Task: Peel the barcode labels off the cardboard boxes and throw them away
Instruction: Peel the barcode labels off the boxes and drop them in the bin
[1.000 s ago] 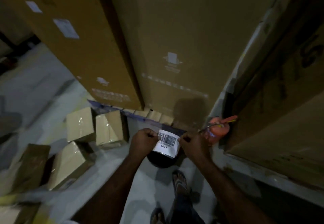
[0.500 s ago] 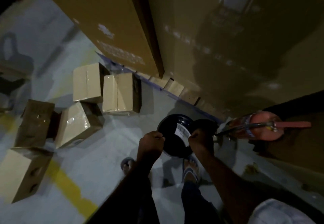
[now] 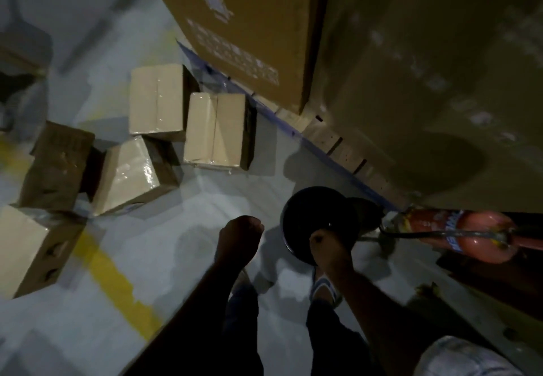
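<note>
Small cardboard boxes point(image 3: 216, 130) lie tumbled up and left of the left hand point(image 3: 239, 236), with bare floor point(image 3: 191, 214) between them. That hand is a closed fist, nothing showing in it. Just right of it, the right hand point(image 3: 329, 243) hangs curled over the near rim of the black bin point(image 3: 311, 214); whether it pinches a label is too dark to tell. Further right a red extinguisher point(image 3: 476, 231) lies at the foot of the tall cartons point(image 3: 249, 23).
</note>
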A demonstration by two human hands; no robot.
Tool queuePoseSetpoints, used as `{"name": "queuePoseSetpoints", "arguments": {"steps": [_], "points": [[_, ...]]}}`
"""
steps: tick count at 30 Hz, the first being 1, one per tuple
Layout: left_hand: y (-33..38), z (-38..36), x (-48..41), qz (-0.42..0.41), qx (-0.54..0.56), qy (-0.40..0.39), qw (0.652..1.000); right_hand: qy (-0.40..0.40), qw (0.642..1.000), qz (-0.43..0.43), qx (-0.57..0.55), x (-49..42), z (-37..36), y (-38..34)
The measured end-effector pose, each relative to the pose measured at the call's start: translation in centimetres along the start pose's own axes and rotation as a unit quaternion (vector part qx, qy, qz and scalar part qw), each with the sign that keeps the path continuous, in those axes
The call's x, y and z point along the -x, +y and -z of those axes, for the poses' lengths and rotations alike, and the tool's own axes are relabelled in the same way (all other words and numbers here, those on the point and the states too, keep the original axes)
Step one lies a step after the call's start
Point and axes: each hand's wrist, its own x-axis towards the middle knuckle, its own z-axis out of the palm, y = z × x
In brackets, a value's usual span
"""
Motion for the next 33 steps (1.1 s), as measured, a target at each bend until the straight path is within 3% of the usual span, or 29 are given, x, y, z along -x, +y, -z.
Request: {"name": "queuePoseSetpoints", "arguments": {"steps": [5,7,10,17,24,29,33], "points": [[-3.5,7.1,-3.1,0.031,0.200,0.017,0.979,0.030,0.983,0.079,0.161,0.1,-2.4,-11.0],[-5.1,10.0,-5.2,0.050,0.244,-0.001,0.968,0.029,0.985,0.102,0.139,-0.4,-4.0,-15.5],[-8.0,14.7,-9.6,0.043,0.239,-0.003,0.970,0.045,0.990,0.102,0.089,-2.3,-6.4,-21.3],[-13.7,23.7,-21.1,0.021,0.177,0.019,0.984,0.048,0.993,0.055,0.093,-9.8,-10.8,-31.1],[-19.0,16.2,-34.4,0.081,0.165,0.007,0.983,0.052,0.997,-0.014,0.051,-25.6,-16.6,-29.2],[-21.1,10.7,-42.4,0.091,0.179,0.028,0.979,0.078,0.995,-0.013,-0.065,-34.8,-21.4,-25.8],[-21.9,8.6,-45.7,0.117,0.259,-0.042,0.958,0.048,0.993,-0.014,-0.106,-37.6,-22.8,-24.6]]}}
